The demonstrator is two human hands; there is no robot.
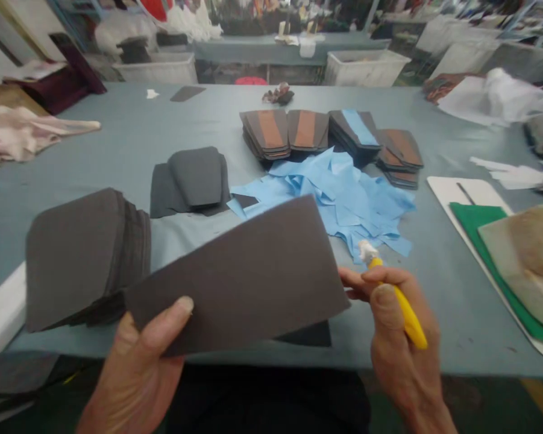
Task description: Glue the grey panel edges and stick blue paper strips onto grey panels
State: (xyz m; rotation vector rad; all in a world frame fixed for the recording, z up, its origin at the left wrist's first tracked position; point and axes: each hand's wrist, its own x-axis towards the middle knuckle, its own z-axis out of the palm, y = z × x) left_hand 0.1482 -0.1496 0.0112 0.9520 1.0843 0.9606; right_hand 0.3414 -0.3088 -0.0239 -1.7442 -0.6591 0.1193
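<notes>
A dark panel (257,277) is held tilted above the near edge of the table (122,126), its broad face turned toward the camera. The left hand (144,355) pinches its narrower left end, thumb flat on the face and fingers underneath, so most of the panel extends rightward beyond that grip. At the wider right end, the fingertips of the right hand (402,343) are at the edge; whether they touch it, I cannot tell. That hand's thumb and fingers close around a yellow-handled tool (409,313), its whitish tip pointing up and away. Beyond the panel lies a heap of blue scraps (334,187), with strip-marked stacks (305,129) behind it. Left of the panel stands a thick dark stack (76,259); smaller dark pieces (196,178) lie farther back.
</notes>
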